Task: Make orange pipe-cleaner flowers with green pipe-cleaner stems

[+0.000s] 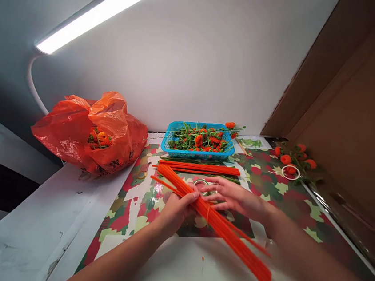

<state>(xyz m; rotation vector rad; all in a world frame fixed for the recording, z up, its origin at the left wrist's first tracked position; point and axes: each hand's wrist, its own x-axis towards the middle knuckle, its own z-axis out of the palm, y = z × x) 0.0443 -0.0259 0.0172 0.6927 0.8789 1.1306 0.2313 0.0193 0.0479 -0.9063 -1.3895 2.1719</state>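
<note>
A bundle of long orange pipe cleaners (231,236) slants across the middle of the view, with a thin band round it. My left hand (180,204) is closed round the bundle near its upper end, thumb on top. Just to the right, my right hand (228,194) has its fingers spread beside the bundle; whether a fingertip touches it I cannot tell. A few stems stick out apart from the rest. Behind my hands, more orange pipe cleaners (201,168) lie in a row on the table, with green stems along them.
A blue basket (165,142) of orange flowers with green stems stands at the back. On the left is an orange plastic bag (74,133) with flowers inside. More flowers (286,159) and a tape roll (290,172) lie right, near a cardboard wall (349,95). A lamp (107,13) shines above.
</note>
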